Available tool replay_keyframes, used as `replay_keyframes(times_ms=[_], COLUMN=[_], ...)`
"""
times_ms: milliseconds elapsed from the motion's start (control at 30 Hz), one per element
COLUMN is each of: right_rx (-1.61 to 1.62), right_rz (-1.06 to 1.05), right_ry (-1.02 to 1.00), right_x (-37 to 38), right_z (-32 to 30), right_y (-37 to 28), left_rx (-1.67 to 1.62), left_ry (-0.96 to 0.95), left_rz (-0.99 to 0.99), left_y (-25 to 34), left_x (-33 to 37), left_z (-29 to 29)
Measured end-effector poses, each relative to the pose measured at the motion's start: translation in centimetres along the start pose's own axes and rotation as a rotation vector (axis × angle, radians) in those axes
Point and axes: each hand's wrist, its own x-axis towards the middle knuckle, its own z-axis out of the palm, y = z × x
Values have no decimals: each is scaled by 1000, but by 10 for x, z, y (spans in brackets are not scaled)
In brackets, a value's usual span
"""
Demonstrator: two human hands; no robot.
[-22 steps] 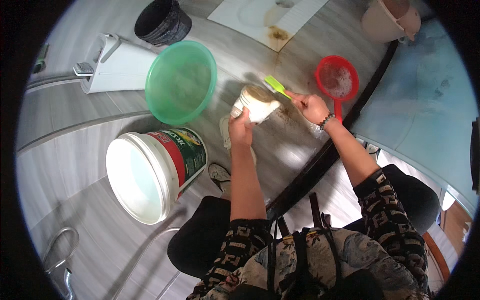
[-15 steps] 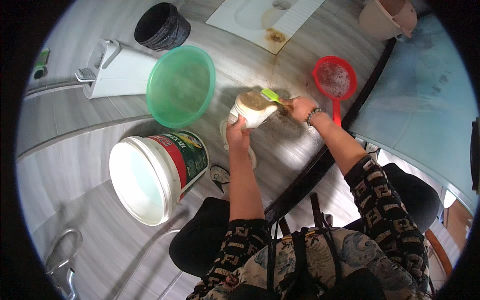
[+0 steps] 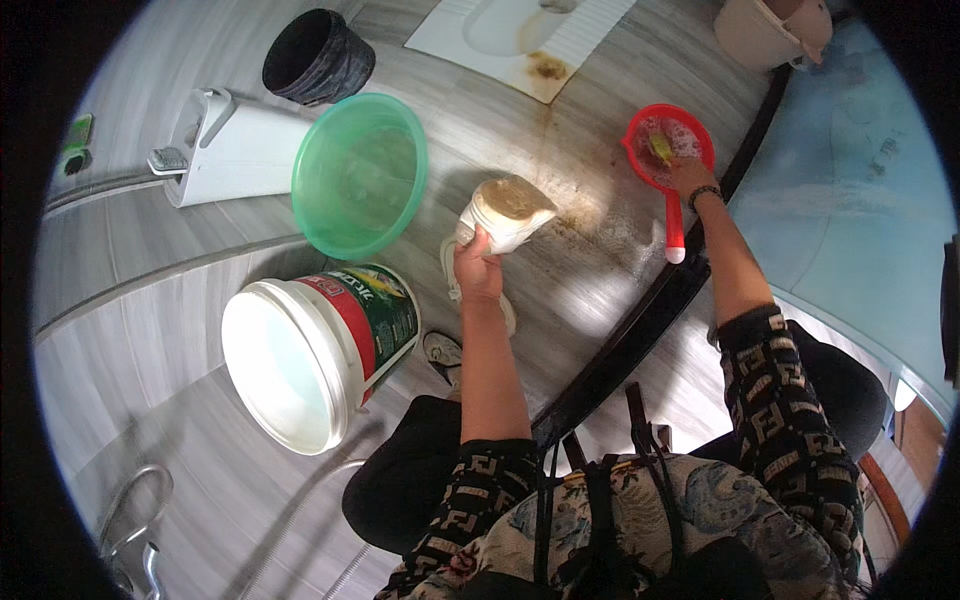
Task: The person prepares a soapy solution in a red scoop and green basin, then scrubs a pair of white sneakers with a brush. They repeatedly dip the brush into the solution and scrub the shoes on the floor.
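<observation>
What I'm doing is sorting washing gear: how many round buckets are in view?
3: black bucket, upper left; large white bucket, below the green basin; beige bucket, upper right. Others may be hidden.

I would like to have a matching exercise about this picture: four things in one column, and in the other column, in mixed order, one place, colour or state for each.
Things
1. White shoe
2. Brush
3. Basin
4. Scoop

Descriptions
A. between the black bucket and the large white bucket
B. red, with suds inside
C. held by the left hand
D. held by the right hand

Right pairs: 1-C, 2-D, 3-A, 4-B
</observation>
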Motion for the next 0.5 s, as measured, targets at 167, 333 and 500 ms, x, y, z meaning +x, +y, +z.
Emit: replay_keyframes(times_ms=[167,333,500], right_rx=[381,887,212], right_rz=[-339,-701,-395], right_ry=[118,1,-225], right_x=[-64,-128,-81], right_z=[21,61,84], right_y=[-52,-136,-132], left_rx=[-1,38,-8], left_ry=[-11,18,31], left_rz=[15,47,17], left_y=[4,5,-1], left_x=[1,2,1], left_z=[2,-1,-26])
